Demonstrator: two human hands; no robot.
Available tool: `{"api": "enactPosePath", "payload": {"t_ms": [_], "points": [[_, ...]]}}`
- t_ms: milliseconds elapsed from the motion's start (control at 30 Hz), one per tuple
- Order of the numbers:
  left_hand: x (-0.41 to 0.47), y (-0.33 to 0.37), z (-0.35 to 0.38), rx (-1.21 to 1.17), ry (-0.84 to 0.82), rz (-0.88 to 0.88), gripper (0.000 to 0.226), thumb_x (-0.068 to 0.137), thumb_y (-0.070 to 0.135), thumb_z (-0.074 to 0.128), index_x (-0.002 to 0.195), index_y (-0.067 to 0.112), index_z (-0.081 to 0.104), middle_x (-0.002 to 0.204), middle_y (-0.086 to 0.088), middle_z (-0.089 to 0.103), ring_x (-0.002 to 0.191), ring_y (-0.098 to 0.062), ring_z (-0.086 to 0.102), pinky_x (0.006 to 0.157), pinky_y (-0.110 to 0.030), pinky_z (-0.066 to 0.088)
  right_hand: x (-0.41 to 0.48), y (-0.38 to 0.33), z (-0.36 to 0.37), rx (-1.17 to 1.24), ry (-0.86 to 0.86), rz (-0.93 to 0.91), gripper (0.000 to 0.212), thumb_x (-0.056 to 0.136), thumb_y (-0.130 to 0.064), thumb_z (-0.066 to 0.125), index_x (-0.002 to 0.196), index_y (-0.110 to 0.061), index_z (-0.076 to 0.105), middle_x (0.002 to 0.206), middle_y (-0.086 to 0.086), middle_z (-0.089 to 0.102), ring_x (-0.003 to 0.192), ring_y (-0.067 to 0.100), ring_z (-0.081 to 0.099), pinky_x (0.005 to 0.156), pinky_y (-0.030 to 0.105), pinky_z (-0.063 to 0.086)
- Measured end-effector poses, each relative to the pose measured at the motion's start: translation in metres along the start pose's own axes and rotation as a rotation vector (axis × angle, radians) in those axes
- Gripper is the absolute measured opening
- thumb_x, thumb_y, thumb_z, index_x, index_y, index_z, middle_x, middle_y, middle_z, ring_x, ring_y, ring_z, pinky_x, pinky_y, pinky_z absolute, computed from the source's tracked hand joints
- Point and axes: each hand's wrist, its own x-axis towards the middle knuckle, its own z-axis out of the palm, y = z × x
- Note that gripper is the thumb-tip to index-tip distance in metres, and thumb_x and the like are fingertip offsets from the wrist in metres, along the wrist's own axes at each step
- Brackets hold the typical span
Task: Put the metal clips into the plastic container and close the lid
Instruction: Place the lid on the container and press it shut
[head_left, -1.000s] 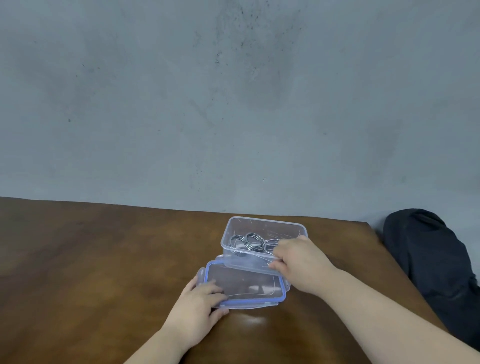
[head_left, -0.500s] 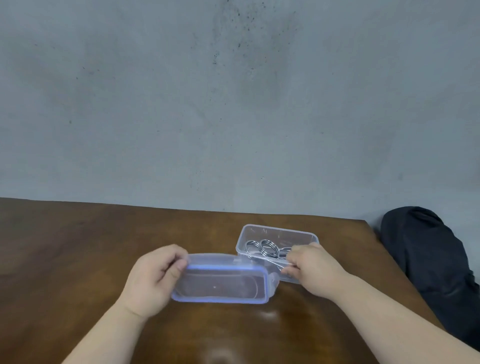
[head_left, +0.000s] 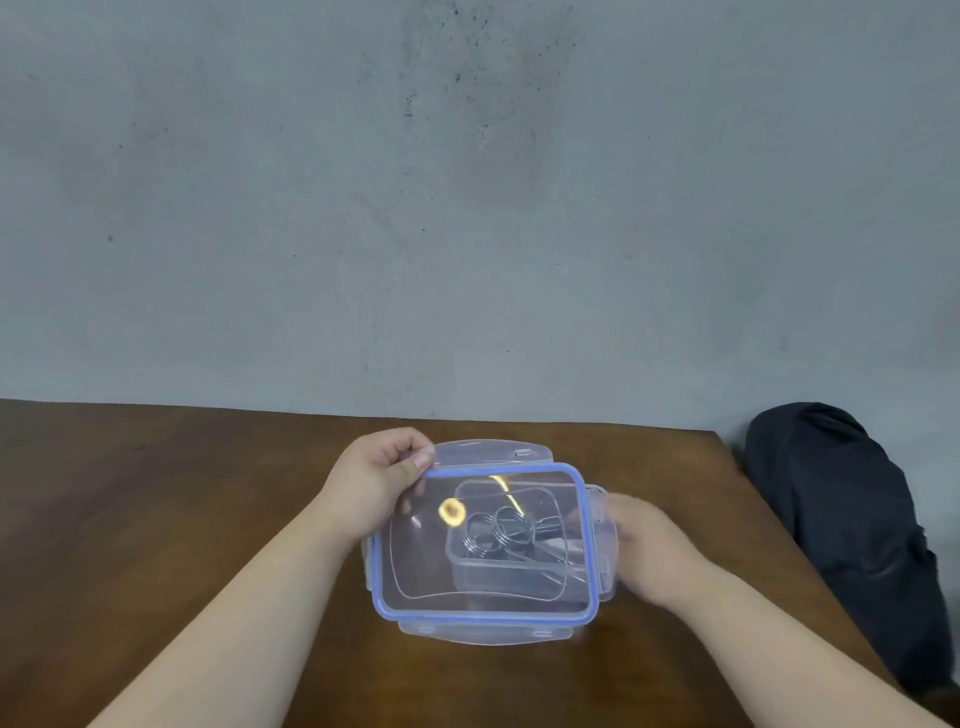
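Lid (head_left: 415, 561) placement was the step in hand, as far as could be judged. The clear lid with its blue rim was held in the air above the plastic container (head_left: 511, 577), tilted toward the camera, and the container was seen through it. The lid was pinched at its far left corner by the left hand (head_left: 371, 488), thumb on top and fingers curled below. The right hand (head_left: 641, 545) was blurred at the right side of the lid and container; its fingers seemed bent, but whether anything was gripped by it could not be told. The metal clips (head_left: 498, 532) were already lying inside the container, their round ends near its left wall. No clip was seen outside on the wooden table (head_left: 156, 519), so the filling part was judged to be finished.

For the next move, the lid would need to be lowered flat and centred, so that the blue rim meets the container's edge on all four sides. After that, the side flaps would probably have to be pressed down until they lock.

The table was dark brown and a little shiny. A plain grey wall (head_left: 467, 208) with small dark marks was standing behind it. A dark bag (head_left: 852, 519) was resting beside the right edge of the table.
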Motion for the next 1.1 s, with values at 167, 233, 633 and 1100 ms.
{"api": "enactPosePath", "payload": {"t_ms": [167,233,633,1100], "points": [[0.036,0.002,0.021,0.071,-0.08,-0.077,0.033,0.096,0.012,0.06,0.065,0.024,0.062,0.05,0.006,0.059,0.039,-0.011,0.047,0.048,-0.024,0.038,0.009,-0.027,-0.034,0.725,0.234,0.182,0.045,0.105,-0.037,0.045,0.091,-0.01,0.077,0.082,0.009,0.072,0.073,0.024,0.066,0.068,0.035,0.051],[0.049,0.001,0.032,0.104,-0.08,-0.116,0.038,0.1,0.009,0.058,0.066,0.024,0.064,0.051,0.006,0.062,0.038,-0.01,0.048,0.049,-0.025,0.037,0.009,-0.04,-0.034,0.554,0.227,0.122,0.038,0.105,-0.021,0.052,0.072,-0.018,0.071,0.069,-0.002,0.069,0.066,0.017,0.062,0.064,0.032,0.048],[0.052,-0.051,0.054,0.247,0.071,-0.325,0.024,0.095,0.024,0.07,0.074,0.012,0.068,0.051,0.004,0.065,0.037,-0.011,0.056,0.04,-0.02,0.044,0.05,0.012,-0.017,0.452,0.282,0.444,0.033,0.098,-0.035,0.062,0.085,-0.009,0.075,0.086,0.019,0.079,0.071,0.04,0.072,0.065,0.045,0.054],[0.052,-0.071,0.064,0.305,0.126,-0.464,0.029,0.094,0.033,0.066,0.07,0.021,0.078,0.064,-0.007,0.075,0.05,-0.018,0.055,0.055,-0.029,0.048,0.067,0.032,0.003,0.234,0.303,0.511,0.027,0.095,-0.033,0.07,0.072,-0.024,0.079,0.076,-0.008,0.078,0.077,0.015,0.071,0.074,0.036,0.058]]}}
